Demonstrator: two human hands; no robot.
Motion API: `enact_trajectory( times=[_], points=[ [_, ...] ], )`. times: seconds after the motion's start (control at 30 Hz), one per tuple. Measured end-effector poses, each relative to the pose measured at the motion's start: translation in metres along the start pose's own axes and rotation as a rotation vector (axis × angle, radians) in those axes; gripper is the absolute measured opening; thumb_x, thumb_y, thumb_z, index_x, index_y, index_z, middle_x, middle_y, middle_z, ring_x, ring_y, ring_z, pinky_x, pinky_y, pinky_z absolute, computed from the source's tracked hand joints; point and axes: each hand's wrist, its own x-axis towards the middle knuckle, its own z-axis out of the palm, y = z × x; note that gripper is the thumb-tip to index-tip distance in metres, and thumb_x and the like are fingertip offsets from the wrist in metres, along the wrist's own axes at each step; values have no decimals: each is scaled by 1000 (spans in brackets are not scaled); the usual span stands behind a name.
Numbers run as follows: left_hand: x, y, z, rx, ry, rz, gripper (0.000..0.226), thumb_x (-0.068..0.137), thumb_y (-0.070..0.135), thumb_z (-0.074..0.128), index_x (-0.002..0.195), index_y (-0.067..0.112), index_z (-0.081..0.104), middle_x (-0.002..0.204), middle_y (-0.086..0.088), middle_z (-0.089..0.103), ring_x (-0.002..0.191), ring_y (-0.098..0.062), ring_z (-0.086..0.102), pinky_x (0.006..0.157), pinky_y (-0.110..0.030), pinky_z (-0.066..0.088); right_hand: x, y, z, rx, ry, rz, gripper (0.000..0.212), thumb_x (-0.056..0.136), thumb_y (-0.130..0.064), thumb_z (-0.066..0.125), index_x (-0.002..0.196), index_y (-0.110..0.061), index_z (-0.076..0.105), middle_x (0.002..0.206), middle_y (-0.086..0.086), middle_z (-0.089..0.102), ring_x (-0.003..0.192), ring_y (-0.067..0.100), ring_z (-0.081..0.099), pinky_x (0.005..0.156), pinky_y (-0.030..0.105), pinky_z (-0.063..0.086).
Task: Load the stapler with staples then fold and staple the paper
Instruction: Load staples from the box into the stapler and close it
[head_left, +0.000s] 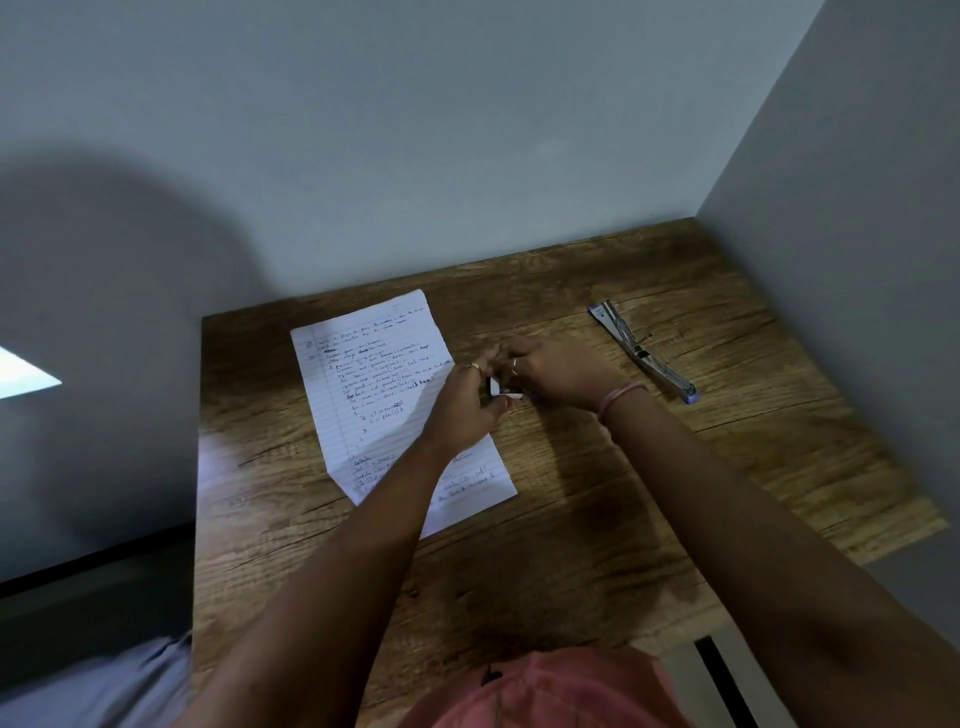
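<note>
A lined sheet of paper (379, 384) with handwriting lies flat on the wooden table (571, 519), left of centre. A silver stapler (644, 353) lies opened out flat at the table's back right, apart from both hands. My left hand (462, 410) and my right hand (556, 374) meet just right of the paper's edge. Together they grip a small white and black staple box (501, 389), mostly hidden by the fingers. My left forearm crosses over the paper's lower part.
Grey walls close in the table at the back and on the right. The table's left edge drops to a dark floor. Pink clothing (545, 691) shows at the bottom of the view.
</note>
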Motion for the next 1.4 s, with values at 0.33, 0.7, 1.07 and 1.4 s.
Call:
enact_trajectory(
  times=[0.33, 0.7, 1.07, 1.4],
  points=[
    [0, -2, 1, -5, 9, -1, 74, 84, 8, 68, 147, 15, 29, 129, -1, 60, 127, -19, 44, 101, -26, 32, -13, 18, -5, 248, -6, 151, 22, 96, -24, 51, 110, -13, 63, 106, 8, 63, 93, 24, 60, 73, 33, 46],
    [0, -4, 2, -30, 72, 37, 63, 81, 8, 70, 138, 14, 44, 124, 0, 64, 124, -16, 48, 106, -35, 37, -29, 36, 4, 143, -10, 478, 30, 98, -27, 46, 120, -14, 62, 124, 8, 61, 113, 26, 56, 91, 40, 45],
    [1, -4, 4, -50, 83, 69, 41, 78, 5, 72, 117, 11, 62, 138, -3, 53, 130, -14, 46, 101, -23, 39, -78, 37, 7, 511, 45, 571, 24, 91, -19, 60, 114, -13, 64, 111, 8, 68, 104, 23, 62, 86, 29, 45],
    [-1, -2, 5, -62, 97, 66, 52, 77, 3, 71, 126, 5, 54, 131, -8, 60, 124, -18, 53, 93, -18, 41, -110, 28, 18, 709, 32, 569, 22, 81, -15, 74, 103, -13, 71, 100, -7, 61, 80, -6, 55, 66, -7, 35]
  ],
)
